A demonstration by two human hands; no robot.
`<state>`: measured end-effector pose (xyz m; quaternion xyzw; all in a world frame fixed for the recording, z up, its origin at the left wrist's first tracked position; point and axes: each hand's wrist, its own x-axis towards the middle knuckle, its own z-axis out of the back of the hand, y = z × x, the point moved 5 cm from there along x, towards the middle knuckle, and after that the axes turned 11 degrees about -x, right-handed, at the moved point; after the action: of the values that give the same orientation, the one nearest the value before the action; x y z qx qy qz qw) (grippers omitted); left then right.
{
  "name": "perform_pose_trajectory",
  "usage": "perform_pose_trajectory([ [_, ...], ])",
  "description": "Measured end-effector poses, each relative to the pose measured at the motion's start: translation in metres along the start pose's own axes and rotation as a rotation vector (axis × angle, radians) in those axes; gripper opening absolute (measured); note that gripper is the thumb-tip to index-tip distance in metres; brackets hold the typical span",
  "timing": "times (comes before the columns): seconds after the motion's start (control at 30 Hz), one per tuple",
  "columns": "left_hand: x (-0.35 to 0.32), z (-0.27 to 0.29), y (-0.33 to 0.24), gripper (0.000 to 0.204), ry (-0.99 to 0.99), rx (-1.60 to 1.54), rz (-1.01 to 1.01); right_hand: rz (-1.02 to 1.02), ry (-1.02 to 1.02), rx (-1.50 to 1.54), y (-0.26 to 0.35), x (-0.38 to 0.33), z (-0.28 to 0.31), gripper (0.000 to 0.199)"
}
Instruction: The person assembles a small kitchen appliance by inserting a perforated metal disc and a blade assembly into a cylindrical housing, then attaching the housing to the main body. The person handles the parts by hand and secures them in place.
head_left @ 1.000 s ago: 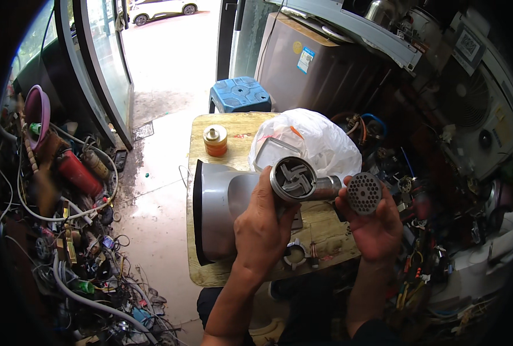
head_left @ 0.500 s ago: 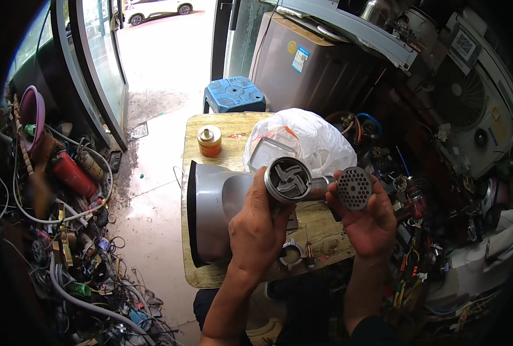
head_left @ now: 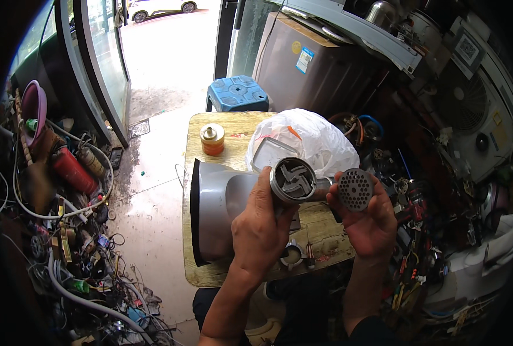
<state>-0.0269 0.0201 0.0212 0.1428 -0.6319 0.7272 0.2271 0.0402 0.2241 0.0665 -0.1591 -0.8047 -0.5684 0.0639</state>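
Observation:
My left hand point(head_left: 260, 229) is closed round the metal grinding head point(head_left: 273, 190) of a meat grinder, its round mouth facing up at me. Inside that mouth sits a four-armed cutting blade point(head_left: 294, 180). Between the fingers and thumb of my right hand point(head_left: 373, 230) is a round perforated grinder plate point(head_left: 355, 189), held upright just right of the head and apart from it. The silver-grey grinder body point(head_left: 216, 210) lies on the wooden table point(head_left: 201, 275) at my left hand. A small ring-shaped part point(head_left: 292, 254) rests below the hands.
On the table stand a jar with orange contents point(head_left: 212, 139) and a white plastic bag point(head_left: 320, 138). Behind it is a blue stool point(head_left: 238, 93). Cables and scrap point(head_left: 95, 288) cover the floor at left. Tools point(head_left: 409, 271) crowd the right side, near a fan unit point(head_left: 470, 104).
The whole view has shifted slightly. Both hands keep the same hold on the grinding head and the perforated plate, with almost no movement between them.

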Motion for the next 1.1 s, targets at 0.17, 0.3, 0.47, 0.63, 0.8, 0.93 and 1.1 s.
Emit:
perform_pose_trajectory([
  [0.17, 0.001, 0.000, -0.002, 0.085, 0.011, -0.001, 0.013, 0.000, -0.014, 0.004, 0.001, 0.000, -0.004, 0.061],
  [0.3, 0.001, -0.001, -0.002, 0.085, 0.014, 0.005, 0.005, 0.023, -0.035, -0.041, 0.004, 0.001, -0.007, 0.062],
  [0.47, 0.001, -0.002, -0.003, 0.084, 0.008, 0.045, -0.018, 0.028, -0.038, -0.019, 0.006, -0.001, -0.009, 0.062],
  [0.63, 0.000, -0.002, 0.000, 0.081, 0.054, 0.031, 0.012, 0.028, -0.042, -0.013, 0.006, -0.003, -0.011, 0.061],
  [0.8, -0.001, -0.004, 0.004, 0.080, 0.054, 0.014, 0.044, 0.034, -0.031, -0.001, 0.004, -0.002, -0.008, 0.060],
  [0.93, -0.002, -0.005, 0.001, 0.080, 0.026, 0.010, 0.052, -0.004, -0.008, 0.116, 0.005, -0.001, -0.011, 0.057],
  [1.1, -0.001, -0.008, 0.003, 0.080, -0.015, -0.038, 0.092, -0.044, 0.038, 0.370, -0.003, 0.002, -0.002, 0.060],
])
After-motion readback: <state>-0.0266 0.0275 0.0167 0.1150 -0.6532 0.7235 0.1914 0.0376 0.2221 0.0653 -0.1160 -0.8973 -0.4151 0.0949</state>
